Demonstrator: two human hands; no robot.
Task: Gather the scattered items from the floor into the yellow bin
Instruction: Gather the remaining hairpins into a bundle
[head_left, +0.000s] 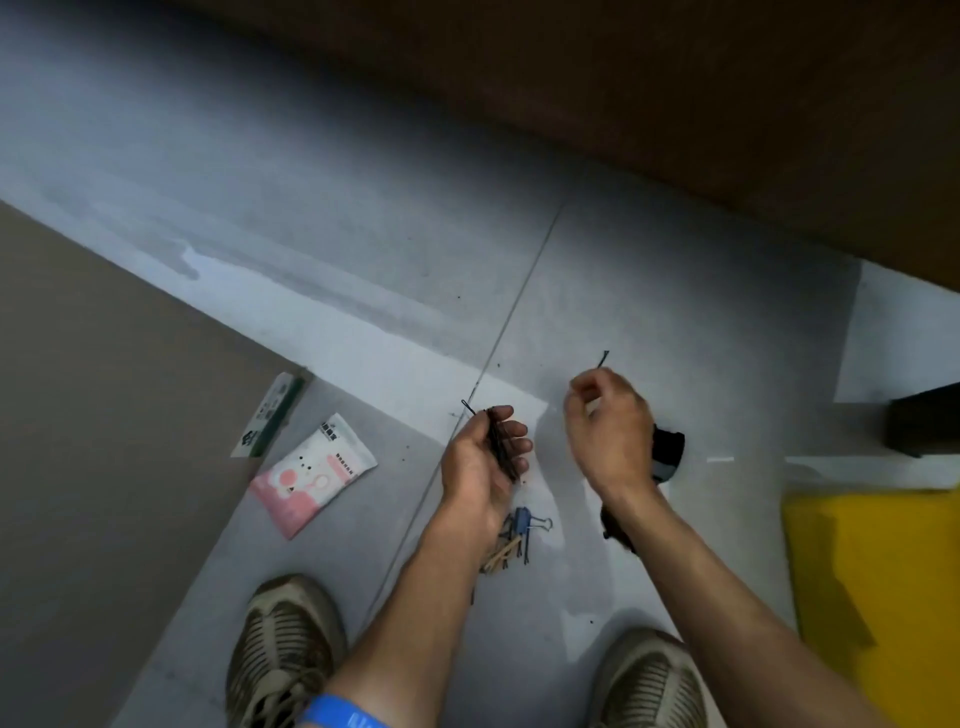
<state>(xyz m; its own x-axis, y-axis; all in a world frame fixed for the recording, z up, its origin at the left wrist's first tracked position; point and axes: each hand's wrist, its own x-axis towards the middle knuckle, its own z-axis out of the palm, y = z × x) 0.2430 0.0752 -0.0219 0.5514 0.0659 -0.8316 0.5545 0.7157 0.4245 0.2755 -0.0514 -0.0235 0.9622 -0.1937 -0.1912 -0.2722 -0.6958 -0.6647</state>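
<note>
My left hand holds a bundle of dark hairpins in its curled fingers above the grey floor. To its right, my right hand pinches a single dark hairpin that sticks up past the fingertips. Under my left wrist lies a small pile on the floor: a blue binder clip, wooden clothespins and more pins. A pink and white packet lies to the left. The yellow bin stands at the right edge.
A green and white flat pack lies at the edge of a brown surface on the left. A black object sits behind my right hand, another dark thing under my right forearm. My two shoes are at the bottom. Dark furniture stands at right.
</note>
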